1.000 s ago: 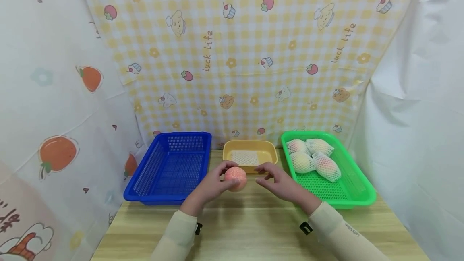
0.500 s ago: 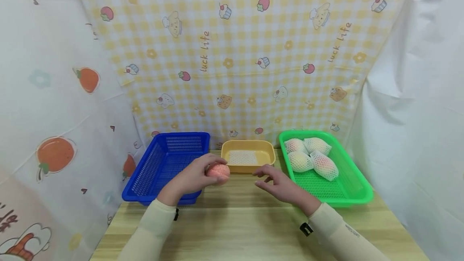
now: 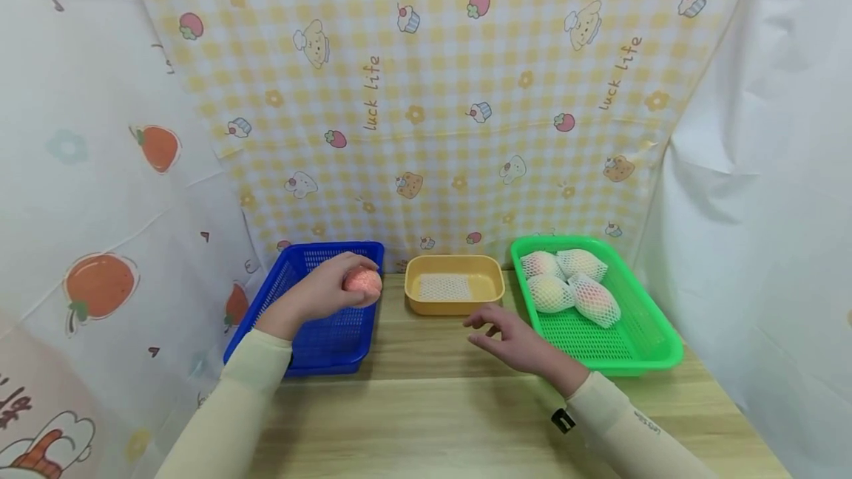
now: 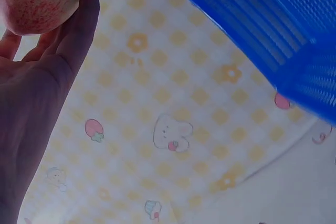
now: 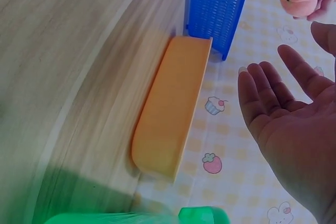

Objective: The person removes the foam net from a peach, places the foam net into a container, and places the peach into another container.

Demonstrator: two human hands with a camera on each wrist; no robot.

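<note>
Peach [image 3: 364, 284]: pink and rounded, raised in the left hand [image 3: 322, 288]; from my distant post I see it in front of the inner rim of the blue basket [image 3: 333, 346], its height above that rim not readable to me.
Left fingers: bent around the fruit, thumb on the near side and fingers over the top, spread only as wide as the peach.
Right hand [image 3: 509, 340]: fingers loosely curved and apart, holding nothing.
Step in hand: I judge it a transfer, with the peach held at the blue basket.
Next move: as I judge it, a small shift toward the person's left, a lowering inside the walls, then a gentle parting of the fingers, since the skin may bruise if dropped.
Edges: the basket's inner rim lies just beside the left fingertips and is, to my mind, the likeliest thing to knock; its slatted floor shows below the hand.
Open room: between the two hands I have a wide gap, with the yellow tray [image 3: 484, 288] beyond it and a white foam net [image 3: 444, 287] lying inside; wooden tabletop [image 3: 413, 412] stretches on the near side of the fingers.
Right-hand surroundings: beside these fingers, farther right, stands the green basket [image 3: 586, 350], four netted fruits [image 3: 595, 301] grouped toward its far end.
Backdrop: checked cloth [image 3: 426, 146], beyond all fingertips.
</note>
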